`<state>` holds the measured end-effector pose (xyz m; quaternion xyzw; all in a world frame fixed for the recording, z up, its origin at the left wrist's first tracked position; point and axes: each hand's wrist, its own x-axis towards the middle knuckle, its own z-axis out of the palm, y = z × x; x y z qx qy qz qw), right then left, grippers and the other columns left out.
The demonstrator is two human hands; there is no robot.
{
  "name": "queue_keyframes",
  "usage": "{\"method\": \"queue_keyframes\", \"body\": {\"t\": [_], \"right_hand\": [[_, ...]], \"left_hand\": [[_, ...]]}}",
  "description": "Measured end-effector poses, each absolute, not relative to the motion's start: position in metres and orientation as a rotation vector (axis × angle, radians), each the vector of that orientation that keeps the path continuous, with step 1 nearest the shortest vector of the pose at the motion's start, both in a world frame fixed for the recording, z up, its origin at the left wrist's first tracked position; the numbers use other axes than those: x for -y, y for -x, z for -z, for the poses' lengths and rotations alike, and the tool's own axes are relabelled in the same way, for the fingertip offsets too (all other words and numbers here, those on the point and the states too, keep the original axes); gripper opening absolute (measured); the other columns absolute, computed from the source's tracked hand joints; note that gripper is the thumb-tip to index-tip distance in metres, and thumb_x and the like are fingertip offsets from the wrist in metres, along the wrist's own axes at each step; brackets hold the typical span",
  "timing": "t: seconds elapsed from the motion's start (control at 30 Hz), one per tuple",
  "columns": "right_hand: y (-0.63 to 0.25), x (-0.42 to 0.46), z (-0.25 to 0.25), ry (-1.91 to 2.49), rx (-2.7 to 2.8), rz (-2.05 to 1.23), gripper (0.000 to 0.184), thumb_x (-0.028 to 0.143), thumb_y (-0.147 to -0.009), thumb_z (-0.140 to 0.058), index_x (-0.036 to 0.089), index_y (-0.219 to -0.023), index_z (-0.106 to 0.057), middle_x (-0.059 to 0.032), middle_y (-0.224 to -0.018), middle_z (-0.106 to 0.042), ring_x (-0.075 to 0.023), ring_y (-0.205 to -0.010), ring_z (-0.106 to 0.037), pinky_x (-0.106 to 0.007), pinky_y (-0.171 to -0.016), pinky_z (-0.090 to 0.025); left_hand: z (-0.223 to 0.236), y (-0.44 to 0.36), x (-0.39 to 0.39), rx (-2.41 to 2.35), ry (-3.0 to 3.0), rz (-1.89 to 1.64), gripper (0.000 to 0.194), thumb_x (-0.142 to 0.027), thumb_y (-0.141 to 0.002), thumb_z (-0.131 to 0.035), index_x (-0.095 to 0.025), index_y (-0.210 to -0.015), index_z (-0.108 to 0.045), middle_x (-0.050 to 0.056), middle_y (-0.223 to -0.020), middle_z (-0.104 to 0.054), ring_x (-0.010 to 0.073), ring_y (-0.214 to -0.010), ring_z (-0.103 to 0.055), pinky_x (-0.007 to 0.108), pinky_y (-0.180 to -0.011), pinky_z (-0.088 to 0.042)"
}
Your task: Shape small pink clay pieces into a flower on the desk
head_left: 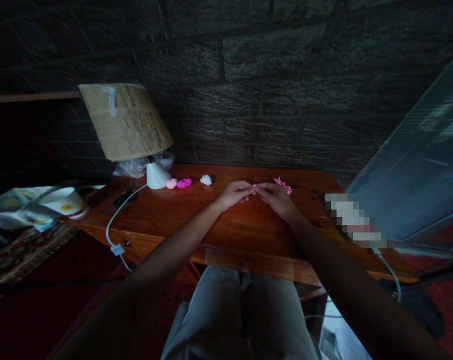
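Observation:
Above the wooden tabletop, my left hand (pixel 237 194) and my right hand (pixel 276 197) meet at the fingertips. Between them is a small pink piece of modelling clay (pixel 254 187), pinched from both sides and mostly covered by the fingers. Just behind my right hand lies a cluster of small pink clay pieces (pixel 284 185), partly hidden by that hand. To the left of my hands sit a white lump (pixel 205 179), a magenta lump (pixel 184 183) and a pale pink lump (pixel 171 183) that look like clay.
A lamp with a newsprint shade (pixel 126 122) stands at the back left, its cord hanging over the front edge. Dark scissors (pixel 124 194) lie beside it. A paper cup (pixel 65 202) is farther left. A blurred-out object (pixel 354 217) with a cable lies right. A brick wall (pixel 241 90) rises behind.

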<state>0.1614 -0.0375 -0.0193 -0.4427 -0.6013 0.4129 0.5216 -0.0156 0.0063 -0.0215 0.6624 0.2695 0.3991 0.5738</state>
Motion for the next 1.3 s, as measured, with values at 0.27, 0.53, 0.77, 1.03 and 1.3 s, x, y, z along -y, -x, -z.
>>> {"method": "queue_keyframes", "body": {"t": [0.27,0.53,0.77,1.03,1.3], "right_hand": [[-0.1612,0.0376,0.0195,1.062,1.465,-0.988,0.046,0.062,-0.072,-0.072,0.017,-0.084,-0.071,-0.0001,-0.070,-0.064,-0.0095,-0.055,-0.045,-0.026,-0.052,-0.034],[-0.1637,0.0383,0.0175,1.086,1.629,-0.845,0.049,0.067,-0.084,-0.056,0.019,-0.082,-0.067,0.0040,-0.055,-0.049,-0.0116,-0.051,-0.043,-0.028,-0.054,-0.038],[-0.1656,0.0366,0.0198,1.090,1.596,-0.810,0.045,0.064,-0.081,-0.062,0.020,-0.085,-0.071,0.0008,-0.063,-0.059,-0.0120,-0.053,-0.048,-0.028,-0.055,-0.042],[-0.1631,0.0378,0.0188,1.106,1.519,-0.877,0.045,0.061,-0.077,-0.067,0.018,-0.085,-0.074,0.0001,-0.063,-0.060,-0.0108,-0.052,-0.047,-0.027,-0.053,-0.041],[-0.1625,0.0358,0.0218,1.105,1.460,-0.886,0.048,0.065,-0.071,-0.071,0.019,-0.085,-0.075,-0.0034,-0.075,-0.068,-0.0110,-0.055,-0.049,-0.026,-0.052,-0.043]], "left_hand": [[0.0199,0.0153,-0.0052,-0.657,-1.541,-0.932,0.038,-0.042,-0.071,-0.081,-0.012,-0.090,-0.067,0.004,-0.082,-0.072,0.0056,-0.054,-0.055,0.017,-0.047,-0.038],[0.0170,0.0136,-0.0031,-0.645,-1.521,-0.948,0.038,-0.042,-0.069,-0.082,-0.013,-0.087,-0.066,0.004,-0.081,-0.071,0.0056,-0.054,-0.055,0.017,-0.046,-0.036],[0.0172,0.0136,-0.0025,-0.680,-1.595,-0.982,0.035,-0.043,-0.075,-0.076,-0.013,-0.091,-0.068,0.005,-0.083,-0.072,0.0060,-0.054,-0.053,0.018,-0.046,-0.037],[0.0176,0.0129,-0.0031,-0.696,-1.580,-1.018,0.038,-0.045,-0.074,-0.078,-0.013,-0.092,-0.069,0.004,-0.081,-0.071,0.0061,-0.054,-0.053,0.018,-0.046,-0.037],[0.0184,0.0129,-0.0023,-0.703,-1.588,-1.017,0.035,-0.044,-0.076,-0.075,-0.012,-0.091,-0.070,0.006,-0.086,-0.072,0.0061,-0.055,-0.052,0.019,-0.046,-0.036]]}}
